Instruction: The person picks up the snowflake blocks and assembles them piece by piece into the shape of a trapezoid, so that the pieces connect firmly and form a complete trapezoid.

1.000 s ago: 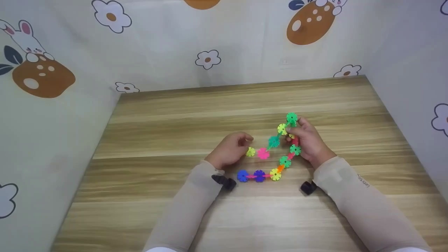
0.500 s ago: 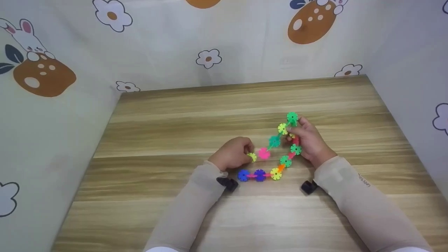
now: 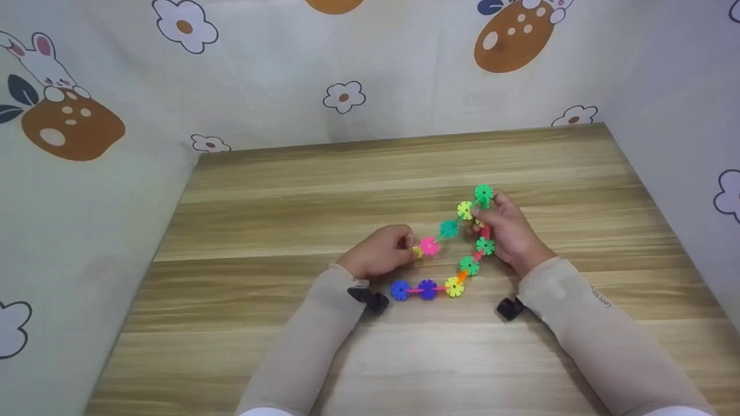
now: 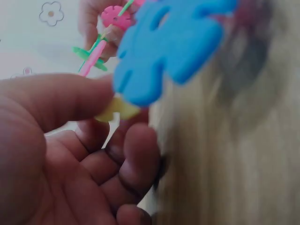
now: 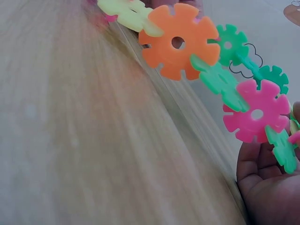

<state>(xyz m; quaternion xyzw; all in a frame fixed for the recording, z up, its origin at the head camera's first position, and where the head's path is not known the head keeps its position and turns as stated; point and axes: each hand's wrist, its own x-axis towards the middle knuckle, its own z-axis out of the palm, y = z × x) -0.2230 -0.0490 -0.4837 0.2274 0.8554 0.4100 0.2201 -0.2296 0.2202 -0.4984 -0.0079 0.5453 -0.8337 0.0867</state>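
L hand (image 3: 378,256) w/ yellow piece (image 3: 417,252), now against pink disc (image 3: 429,246).

Your right hand (image 5: 267,187): only the palm and a bit of the fingers show, low in the corner, under the end of the chain.
Chain of flower pieces (image 5: 220,79): it runs up and away from your hand.
Pink flower (image 5: 256,116): just above your palm.
Orange flower (image 5: 179,41): farther off, with a hole in the middle.
Green flowers (image 5: 228,45): beside and behind the orange one.
Wooden table (image 5: 84,140): blurry, below the chain.
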